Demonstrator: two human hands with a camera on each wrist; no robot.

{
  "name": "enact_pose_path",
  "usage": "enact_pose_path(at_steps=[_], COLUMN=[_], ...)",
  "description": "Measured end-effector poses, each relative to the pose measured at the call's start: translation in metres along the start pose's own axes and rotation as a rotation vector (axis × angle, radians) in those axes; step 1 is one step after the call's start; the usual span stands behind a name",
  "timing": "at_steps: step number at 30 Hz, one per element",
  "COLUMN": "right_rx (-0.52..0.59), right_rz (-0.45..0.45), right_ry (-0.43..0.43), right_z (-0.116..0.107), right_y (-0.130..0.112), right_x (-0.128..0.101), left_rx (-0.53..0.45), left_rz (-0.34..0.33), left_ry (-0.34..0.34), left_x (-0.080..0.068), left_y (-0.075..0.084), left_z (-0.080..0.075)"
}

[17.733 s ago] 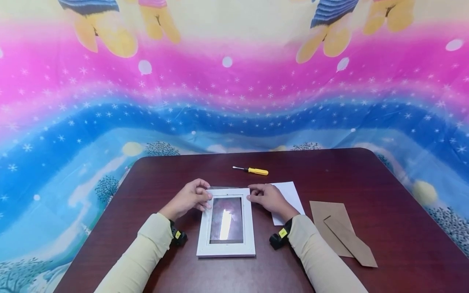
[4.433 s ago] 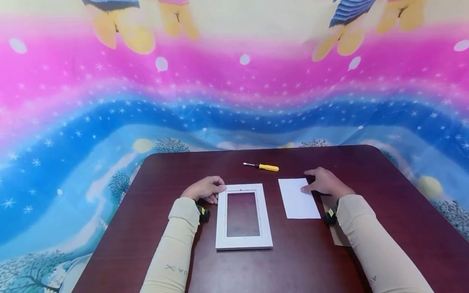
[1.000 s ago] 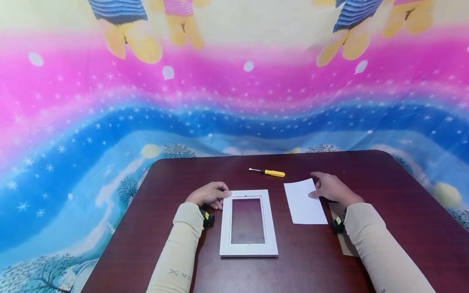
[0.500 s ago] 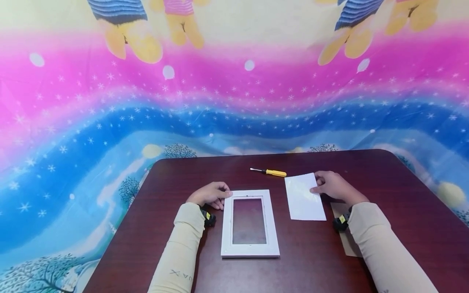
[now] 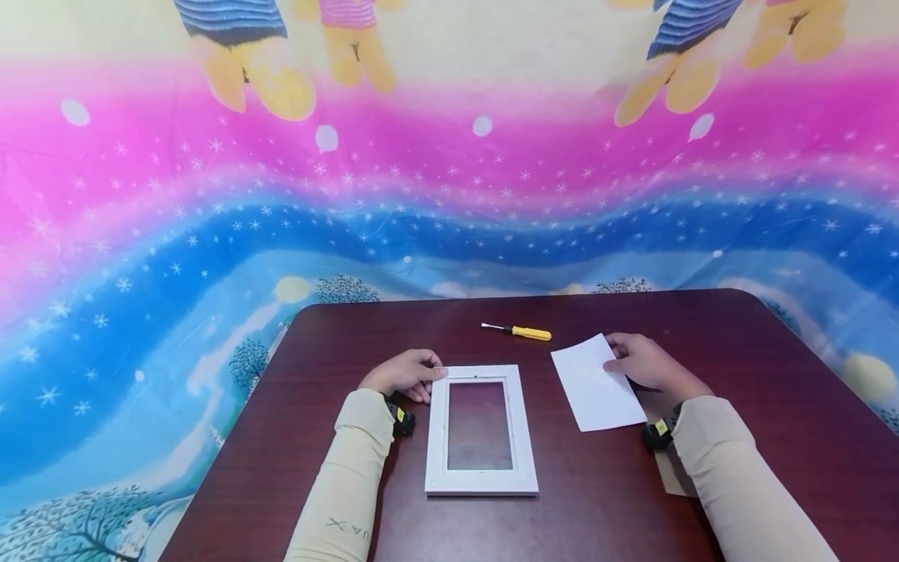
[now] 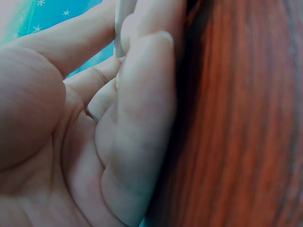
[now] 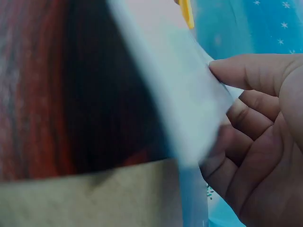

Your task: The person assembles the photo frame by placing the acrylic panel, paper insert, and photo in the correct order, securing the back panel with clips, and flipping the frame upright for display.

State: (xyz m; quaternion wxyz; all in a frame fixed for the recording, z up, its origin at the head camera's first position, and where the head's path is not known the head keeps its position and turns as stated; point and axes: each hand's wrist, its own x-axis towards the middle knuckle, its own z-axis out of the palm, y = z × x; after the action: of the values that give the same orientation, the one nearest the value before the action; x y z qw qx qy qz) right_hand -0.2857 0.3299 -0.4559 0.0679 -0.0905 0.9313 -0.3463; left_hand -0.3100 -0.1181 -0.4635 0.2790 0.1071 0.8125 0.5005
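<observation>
head view: left hand (image 5: 403, 375) rests at the top-left corner of the white picture frame (image 5: 481, 428), fingers loosely curled, fingertips touching the frame's edge, nothing gripped. right hand (image 5: 644, 364) pinches the right edge of the white sheet (image 5: 595, 384), thumb on top, fingers under. sheet sits right of the frame, well apart from it, far corner lifted and skewed. yellow screwdriver (image 5: 523, 333) lies beyond both on the dark table (image 5: 492, 531). brown backing board (image 5: 673, 476) peeks out under the right sleeve.

left wrist view: left hand (image 6: 94, 127) fingers together, curled against the table (image 6: 236, 142); a pale sliver at top is probably the frame, can't tell for sure.

right wrist view: right hand (image 7: 258, 142) thumb presses down on the white sheet (image 7: 180, 94), fingers curled beneath; sheet is off the table (image 7: 38, 94) at this edge. screwdriver (image 7: 187, 12) tip of handle visible behind.

doing it well, my read: keep the pinch near the edge so the sheet stays flat, not creased; hold the frame down with the left so it doesn't slide; square the sheet to the opening before lowering.

vs 0.5 s ago: sheet has rotated clockwise and its near end sits closer to the person; right hand has shifted with it. frame, left hand, screwdriver unchanged.
</observation>
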Motion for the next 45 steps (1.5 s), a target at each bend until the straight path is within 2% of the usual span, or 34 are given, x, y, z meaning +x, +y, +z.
enact_pose_path(at_steps=[15,29,40,45], right_rx=[0.100,0.070,0.166,0.216], right_rz=[-0.006,0.044,0.089,0.125], right_ry=[0.002,0.147,0.210,0.257], right_z=[-0.004,-0.001,-0.001,-0.002], right_y=[-0.002,-0.011,-0.019,-0.021], right_x=[-0.010,-0.017,-0.025,-0.025], left_rx=[-0.055,-0.077,-0.070,-0.063], left_rz=[0.047,0.074,0.075,0.074], left_ry=[-0.044,-0.043,-0.048,-0.045], left_x=[0.003,0.001,0.003,0.004], left_y=[-0.007,-0.007,-0.014,-0.011], left_z=[-0.003,-0.003,-0.003,-0.004])
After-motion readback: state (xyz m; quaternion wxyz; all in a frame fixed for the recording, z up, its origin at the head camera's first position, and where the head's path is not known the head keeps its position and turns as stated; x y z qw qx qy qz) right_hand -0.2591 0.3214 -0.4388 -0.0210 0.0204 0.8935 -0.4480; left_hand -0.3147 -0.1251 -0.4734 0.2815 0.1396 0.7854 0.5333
